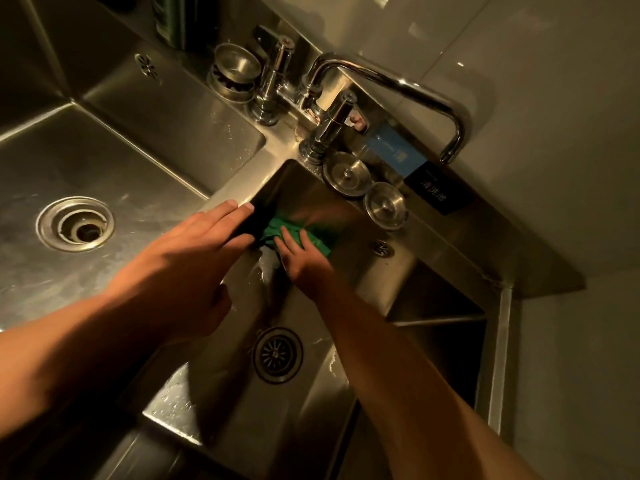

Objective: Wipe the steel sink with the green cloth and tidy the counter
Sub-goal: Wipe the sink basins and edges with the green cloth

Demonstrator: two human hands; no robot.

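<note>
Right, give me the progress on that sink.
Done: nothing clearly finished. In hand: right hand presses the green cloth on the right basin's back wall; left hand rests on the rim. Left: water droplets by the drain, drain plugs on the ledge.

- A curved chrome faucet spout [398,81] arcs rightward in front of a pale tiled wall [536,81].
- Two upright chrome tap handles flank its base: the far tap handle [277,71] and the near tap handle [334,124].
- Two round steel drain stoppers, one [346,173] touching the other [385,205], lie just beside the near tap handle.
- A steel strainer cup [236,69] sits left of the far tap handle.
- A blue label [394,150] adjoins a black sign with white characters [438,192].
</note>
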